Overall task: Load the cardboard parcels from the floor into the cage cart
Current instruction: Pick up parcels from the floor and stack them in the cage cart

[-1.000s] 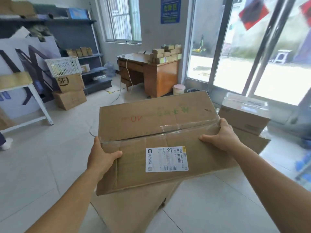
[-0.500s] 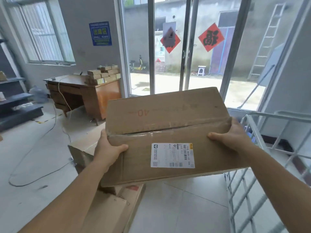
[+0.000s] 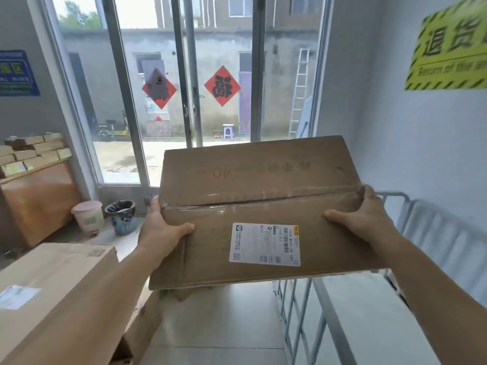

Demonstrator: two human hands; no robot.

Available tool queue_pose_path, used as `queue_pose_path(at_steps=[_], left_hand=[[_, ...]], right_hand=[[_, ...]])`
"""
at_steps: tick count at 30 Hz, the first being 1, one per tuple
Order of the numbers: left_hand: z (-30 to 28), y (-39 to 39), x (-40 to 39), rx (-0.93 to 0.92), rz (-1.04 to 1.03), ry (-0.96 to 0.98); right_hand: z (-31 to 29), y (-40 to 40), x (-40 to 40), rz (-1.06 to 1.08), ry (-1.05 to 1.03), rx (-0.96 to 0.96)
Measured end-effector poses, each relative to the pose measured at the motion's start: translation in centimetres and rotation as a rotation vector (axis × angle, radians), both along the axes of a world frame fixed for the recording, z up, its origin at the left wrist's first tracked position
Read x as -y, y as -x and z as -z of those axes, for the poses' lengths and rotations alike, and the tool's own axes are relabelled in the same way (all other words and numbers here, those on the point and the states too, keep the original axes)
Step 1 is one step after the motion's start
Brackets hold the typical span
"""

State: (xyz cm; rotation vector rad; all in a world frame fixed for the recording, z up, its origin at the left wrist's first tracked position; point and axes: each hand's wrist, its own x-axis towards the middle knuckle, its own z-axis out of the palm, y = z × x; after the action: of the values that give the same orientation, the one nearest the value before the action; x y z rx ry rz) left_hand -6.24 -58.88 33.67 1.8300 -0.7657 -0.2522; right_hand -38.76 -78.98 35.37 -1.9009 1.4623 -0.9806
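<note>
Parcels crowd the lower left: a large cardboard box (image 3: 52, 293) with a pale label on its top lies nearest the camera, and a darker piece of cardboard (image 3: 142, 327) shows beneath its right edge, though whether that is a separate parcel is hard to tell. Behind them a wooden desk (image 3: 39, 204) carries stacked small packets (image 3: 31, 154), and a pink bin (image 3: 88, 217) stands beside a dark bin (image 3: 121, 217) at the foot of the glass doors. The left hand (image 3: 160, 230) grips the left edge of the carried parcel (image 3: 253, 206), thumb lying across its top face and fingers curled out of sight underneath. This parcel is held in the air at chest height, flat and slightly tilted, its taped seam running crosswise and a white shipping label (image 3: 264, 245) facing up. The right hand (image 3: 361, 217) clamps the right edge the same way, thumb on top. Below and to the right stands the cage cart (image 3: 316, 312), its grey metal bars partly under the parcel's right end. A yellow sign (image 3: 450, 51) hangs on the right wall.
</note>
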Motion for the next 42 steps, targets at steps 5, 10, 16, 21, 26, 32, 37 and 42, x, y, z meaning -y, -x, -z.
queue_pose_path(at_steps=[5,10,16,21,26,32,37,42], left_hand=[[0.1,2.1,8.9,0.054,0.142,-0.027],[0.5,4.1,18.1,0.092,0.334,-0.065],[0.9,6.5,28.8,0.154,0.598,-0.079],[0.9,10.4,34.8,0.215,0.8,-0.082],[2.1,15.8,38.0,0.212,1.004,-0.085],[4.9,22.4,40.4,0.189,1.168,-0.145],[8.0,27.7,43.1,0.203,1.259,-0.233],[12.0,33.6,46.5,0.245,1.298,-0.349]], right_hand=[[0.8,5.1,3.1,0.173,-0.004,0.019],[2.5,9.3,5.1,0.37,-0.056,0.046],[4.0,12.7,5.8,0.618,-0.096,0.125],[5.0,15.0,4.1,0.841,-0.132,0.145],[6.4,17.9,1.4,1.034,-0.164,0.143],[9.0,21.5,-1.2,1.186,-0.24,0.171],[12.8,24.6,-0.9,1.251,-0.317,0.241],[18.0,28.7,0.9,1.288,-0.415,0.313]])
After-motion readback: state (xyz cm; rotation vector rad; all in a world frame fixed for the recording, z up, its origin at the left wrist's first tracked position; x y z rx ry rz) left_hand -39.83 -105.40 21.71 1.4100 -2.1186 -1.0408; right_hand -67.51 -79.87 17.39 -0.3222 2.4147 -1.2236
